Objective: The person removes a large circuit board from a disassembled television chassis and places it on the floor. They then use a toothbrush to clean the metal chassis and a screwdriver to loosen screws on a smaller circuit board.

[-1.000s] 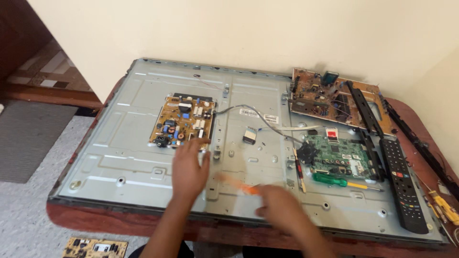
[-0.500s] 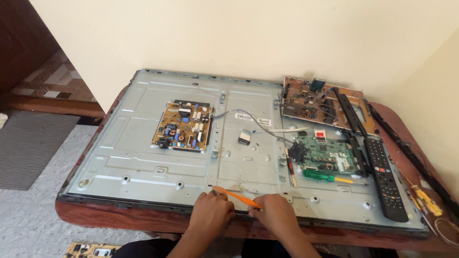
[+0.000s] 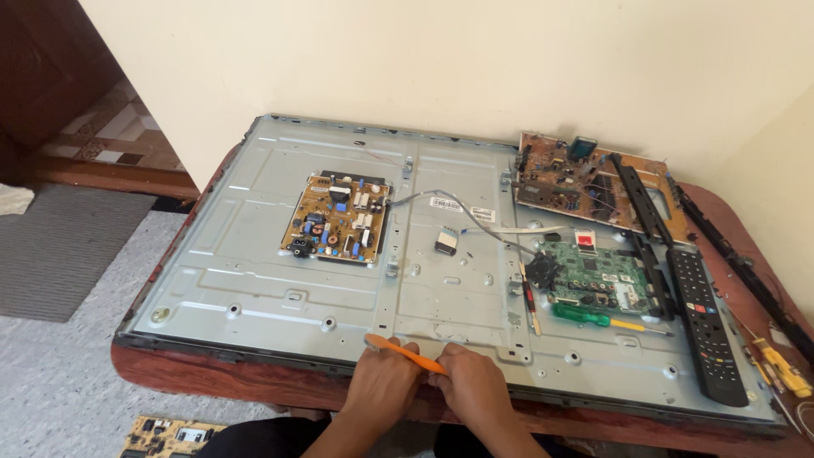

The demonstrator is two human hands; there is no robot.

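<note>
Both hands at near edge of the big grey metal TV back panel (image 3: 254, 280): left hand (image 3: 383, 379) and right hand (image 3: 471, 388) side by side, fingers curled round a thin orange plastic pry tool (image 3: 405, 354), its tip angled up-left over the panel rim. Further back, yellow-brown power board (image 3: 337, 219) at centre-left; green main board (image 3: 593, 271) w/ green-handled screwdriver (image 3: 593, 317) and black remote (image 3: 706, 322) to the right.

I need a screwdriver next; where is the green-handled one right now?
The green-handled screwdriver lies on the metal back panel, right side, just below the green circuit board and left of the black remote.
</note>
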